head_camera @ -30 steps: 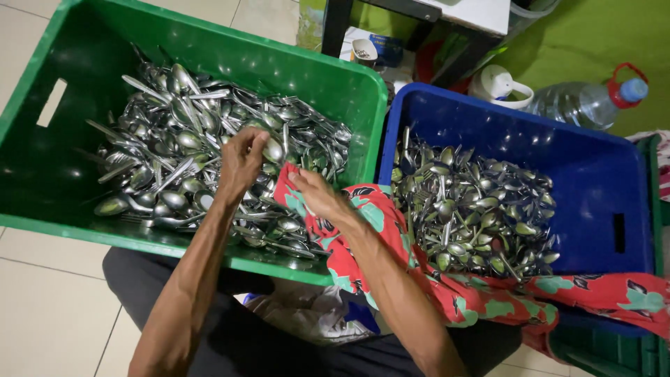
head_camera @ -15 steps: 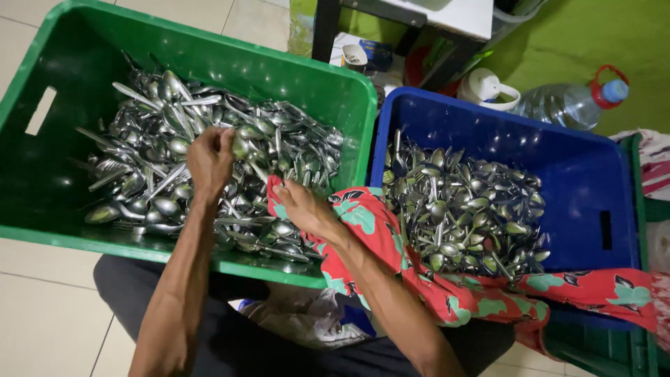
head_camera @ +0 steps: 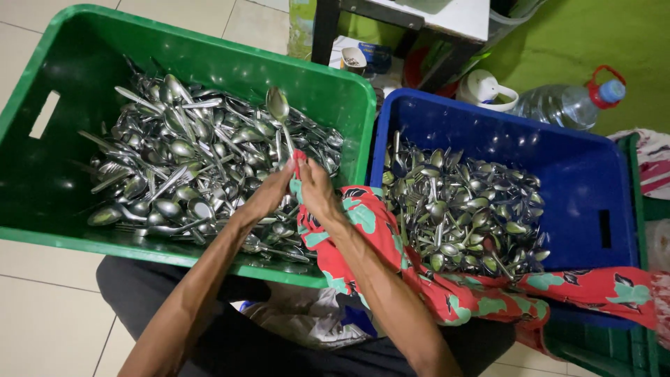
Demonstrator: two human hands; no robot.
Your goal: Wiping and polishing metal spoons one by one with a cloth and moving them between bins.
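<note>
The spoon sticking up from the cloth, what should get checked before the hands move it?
1. Spoon held by its handle, bowl up: ok.
2. Red flowered cloth wrapped round the handle: ok.
3. Left hand and right hand both on it: ok.
4. Grip firm: cannot tell.
5. Blue crate has bare room: ok.
6. Spoon clear of the pile in the green crate: ok.

Soft, fairly dim indoor light falls from above, throwing small bright glints off the spoons (head_camera: 188, 160) left of the left hand (head_camera: 269, 195) and glare spots on the blue crate (head_camera: 488, 126) wall beyond the right hand (head_camera: 317, 192). Focus is sharp at centre. Edges bow slightly, and shadows stay weak.
</note>
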